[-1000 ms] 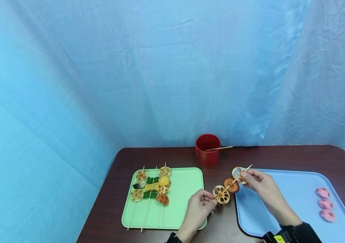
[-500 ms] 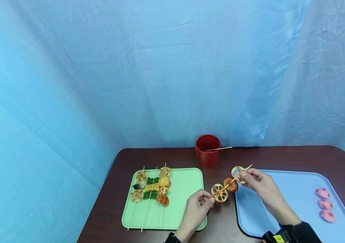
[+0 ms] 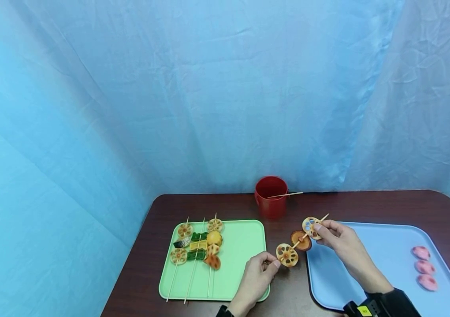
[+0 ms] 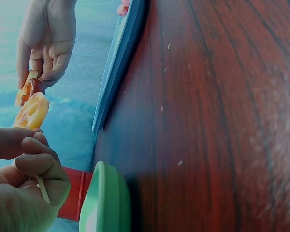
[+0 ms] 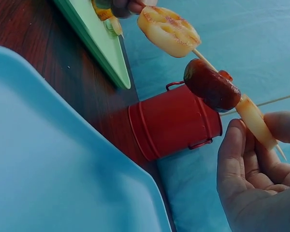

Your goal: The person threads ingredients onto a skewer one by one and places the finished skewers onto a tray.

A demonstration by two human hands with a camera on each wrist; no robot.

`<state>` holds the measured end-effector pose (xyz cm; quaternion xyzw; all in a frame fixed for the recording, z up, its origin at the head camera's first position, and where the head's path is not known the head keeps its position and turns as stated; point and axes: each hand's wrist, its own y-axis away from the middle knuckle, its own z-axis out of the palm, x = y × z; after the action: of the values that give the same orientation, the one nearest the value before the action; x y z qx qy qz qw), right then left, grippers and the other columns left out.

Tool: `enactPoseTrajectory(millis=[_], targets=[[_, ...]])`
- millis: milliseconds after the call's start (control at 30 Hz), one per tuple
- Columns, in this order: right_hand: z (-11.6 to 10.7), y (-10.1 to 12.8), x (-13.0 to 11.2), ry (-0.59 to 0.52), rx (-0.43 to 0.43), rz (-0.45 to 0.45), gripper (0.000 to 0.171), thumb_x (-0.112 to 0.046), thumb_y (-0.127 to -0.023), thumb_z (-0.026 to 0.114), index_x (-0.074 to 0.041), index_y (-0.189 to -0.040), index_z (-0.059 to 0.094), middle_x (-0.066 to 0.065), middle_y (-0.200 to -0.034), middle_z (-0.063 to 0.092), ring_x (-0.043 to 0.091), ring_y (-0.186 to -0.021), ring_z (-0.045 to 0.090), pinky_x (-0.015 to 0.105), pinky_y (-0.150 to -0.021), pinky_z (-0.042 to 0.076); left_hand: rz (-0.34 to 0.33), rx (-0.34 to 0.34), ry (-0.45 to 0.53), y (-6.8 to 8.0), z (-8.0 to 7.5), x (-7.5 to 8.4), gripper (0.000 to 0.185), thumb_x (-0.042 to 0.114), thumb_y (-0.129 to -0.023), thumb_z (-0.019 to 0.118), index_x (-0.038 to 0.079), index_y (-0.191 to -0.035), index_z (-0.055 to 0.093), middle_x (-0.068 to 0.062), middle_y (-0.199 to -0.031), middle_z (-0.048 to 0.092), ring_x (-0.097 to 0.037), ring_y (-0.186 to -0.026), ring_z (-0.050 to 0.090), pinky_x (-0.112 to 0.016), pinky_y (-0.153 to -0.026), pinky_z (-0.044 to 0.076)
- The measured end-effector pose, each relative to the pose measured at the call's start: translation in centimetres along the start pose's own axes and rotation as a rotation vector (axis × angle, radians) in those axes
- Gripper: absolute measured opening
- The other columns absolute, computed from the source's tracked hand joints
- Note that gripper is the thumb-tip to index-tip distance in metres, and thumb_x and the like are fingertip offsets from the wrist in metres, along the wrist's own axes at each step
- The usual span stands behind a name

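Head view, lower centre — dark wooden table (image 3: 367, 204) against a blue cloth backdrop (image 3: 209, 88).

Containers: red bucket (image 3: 271, 202) at the table's far edge, one bare stick (image 3: 285, 194) leaning out over its rim to the right. Green tray (image 3: 244, 246), lower left of centre, holding three finished skewers (image 3: 197, 244) laid side by side on its left half; its right half is bare. Blue tray (image 3: 383, 255), lower right, with three pink pieces (image 3: 423, 266) in a column near its right edge.

Item in hand: skewer (image 3: 298, 242), held slanted in the air over the strip of table between the two trays. Threaded on it, from lower left to upper right — a lotus root slice (image 3: 287, 255), a brown round piece (image 3: 301, 240), a second lotus slice (image 3: 310, 226).

Left hand (image 3: 258, 273): fingers curled, pinching the skewer's lower end just beside the first lotus slice; the left wrist view shows the stick between thumb and forefinger.

Right hand (image 3: 337, 240): fingertips pinching the upper lotus slice near the skewer's point.

Open room: bare table in front of the bucket and along the far right edge.
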<state>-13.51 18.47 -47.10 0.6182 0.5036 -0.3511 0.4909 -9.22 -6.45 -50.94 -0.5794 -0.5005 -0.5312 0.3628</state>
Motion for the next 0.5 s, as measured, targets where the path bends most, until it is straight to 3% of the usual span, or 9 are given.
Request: enactPoseTrajectory(millis=[500], targets=[[0.04,-0.12,0.26,-0.008,-0.024,0.010,0.057,-0.044,-0.105,0.059,0.007,-0.131,0.057,0.006,-0.110,0.071,0.020,-0.097,0.070,0.035,-0.088,0.057,0.008,-0.019,0.062,0.20,0.20,0.12,0.011,0.011,-0.099,0.066,0.002,-0.094,0.069,0.006,-0.063,0.050,-0.002,-0.052,0.040,-0.020,-0.049,0.032]])
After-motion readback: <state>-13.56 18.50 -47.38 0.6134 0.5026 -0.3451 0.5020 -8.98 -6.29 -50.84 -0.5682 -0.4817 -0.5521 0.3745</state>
